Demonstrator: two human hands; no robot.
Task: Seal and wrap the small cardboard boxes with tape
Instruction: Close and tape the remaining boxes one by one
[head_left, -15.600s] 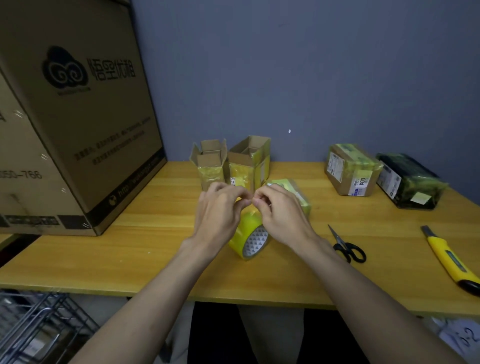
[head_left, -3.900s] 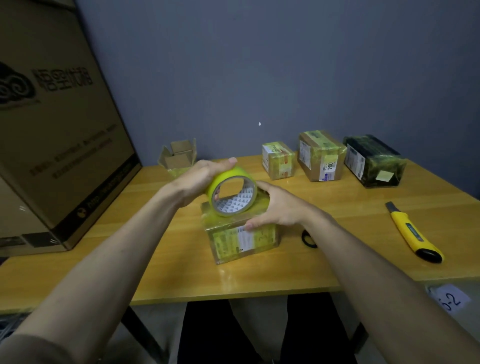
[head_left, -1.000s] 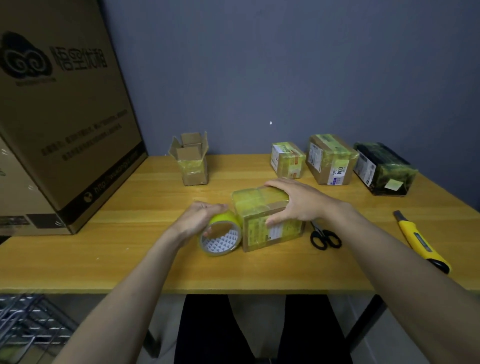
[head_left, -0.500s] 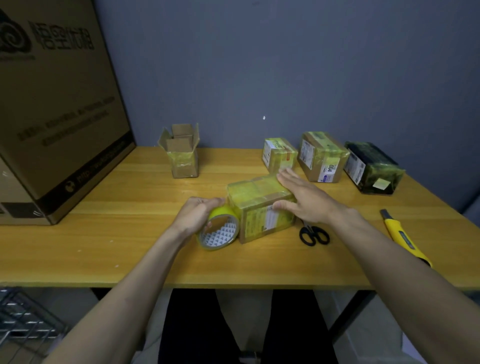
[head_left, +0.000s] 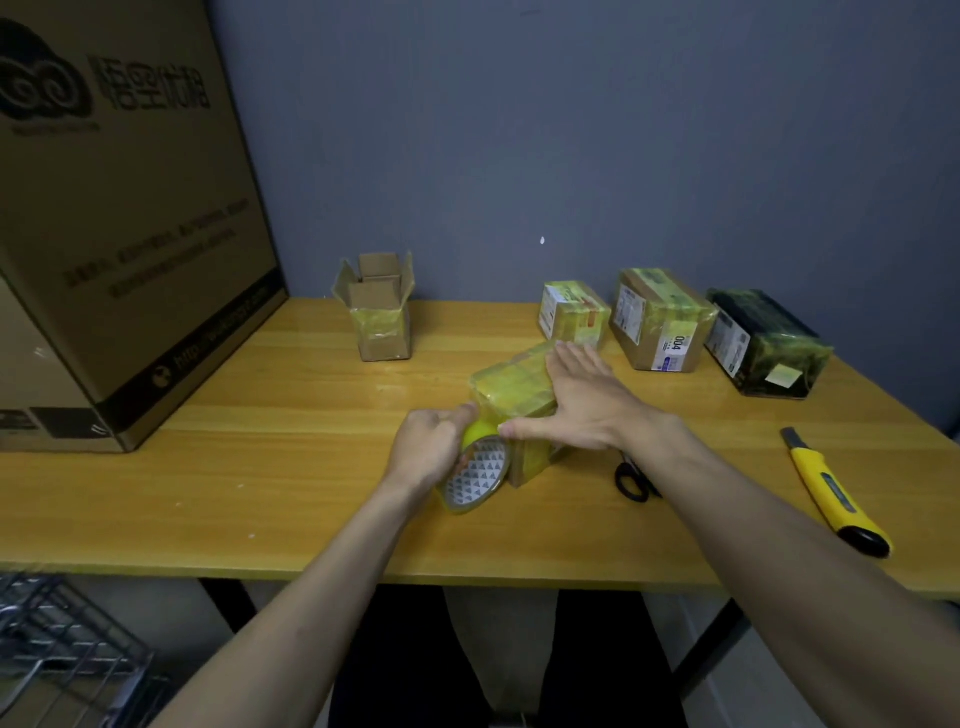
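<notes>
Tape roll (head_left: 475, 470), gripped by the left hand (head_left: 428, 451), touches the box (head_left: 511, 395) just left of the flat right hand (head_left: 582, 402).

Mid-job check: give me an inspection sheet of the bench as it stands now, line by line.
Surface: wooden table, against a grey wall.
Job's things: box being wrapped at centre; tape roll against its near end; open box at the back; three wrapped parcels back right.
Clutter: scissors partly under the right forearm; yellow knife at right.
Grippers: left hand grips the roll; right hand lies flat on the box.
Cables: nothing seen.
Surroundings: big carton at left; wire rack below.
</notes>
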